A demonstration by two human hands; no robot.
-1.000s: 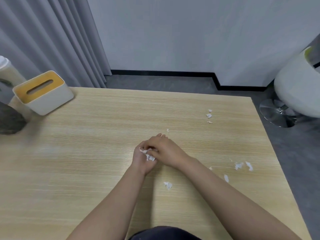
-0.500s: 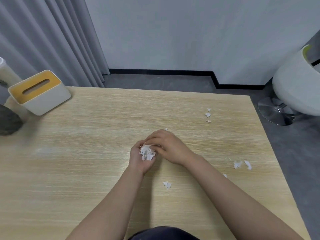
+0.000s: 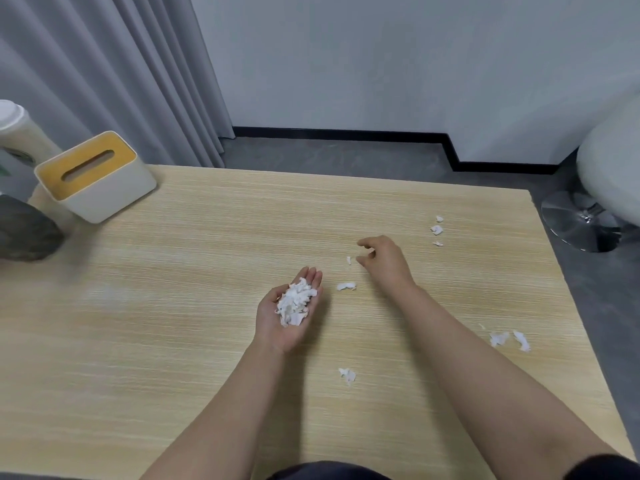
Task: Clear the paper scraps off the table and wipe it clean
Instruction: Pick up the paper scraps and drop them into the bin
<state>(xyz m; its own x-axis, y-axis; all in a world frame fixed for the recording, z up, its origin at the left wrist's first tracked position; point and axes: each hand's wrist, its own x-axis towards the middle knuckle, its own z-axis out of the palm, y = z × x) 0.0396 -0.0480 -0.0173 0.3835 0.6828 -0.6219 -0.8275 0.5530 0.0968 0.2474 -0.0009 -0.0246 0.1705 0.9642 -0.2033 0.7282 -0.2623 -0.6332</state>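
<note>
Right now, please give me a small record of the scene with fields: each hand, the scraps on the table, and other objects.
left hand: palm up, open, a pile of paper scraps resting on it
right hand: fingers curled open beside a tiny scrap, not touching it
loose scraps: one between the hands, one nearer the person, a pair at the right edge, three far right
table: light wood, not yet wiped
other objects: tissue box at far left corner

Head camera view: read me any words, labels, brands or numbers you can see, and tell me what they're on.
None can be read.
Tissue box: no print shows.
White container at the left edge: a dark and green mark, too blurred to read.
Paper scraps in the left hand: blank.
</note>
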